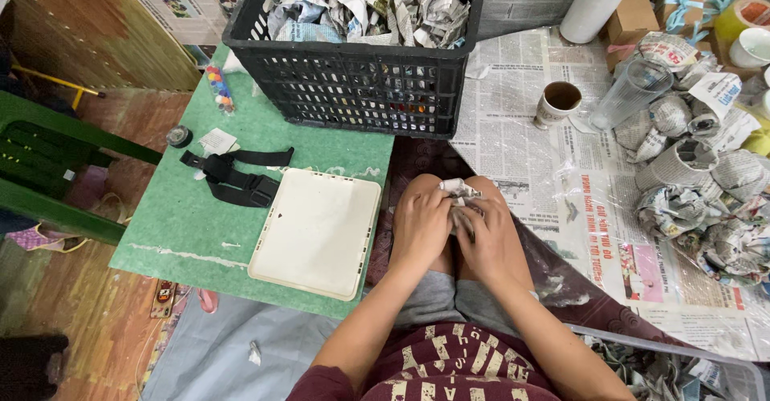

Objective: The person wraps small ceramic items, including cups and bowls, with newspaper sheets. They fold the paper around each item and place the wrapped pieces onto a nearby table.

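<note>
Left hand [419,226]: curling shut around the newspaper-wrapped bundle [459,191], pressing it from the left over the knees.
Right hand [491,239]: closing on the same bundle from the right, fingers folding the paper in.
Bundle: sitting between both hands, just in front of the black crate [353,88].
White tray [317,232]: lying on the green table [184,224], left of the hands.
Mug [557,103]: standing on newspaper, well apart.

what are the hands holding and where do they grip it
Both hands, left hand and right hand, hold a small crumpled wad of newspaper between them over the knees, fingers wrapped around its lower part; only its top shows.
</note>
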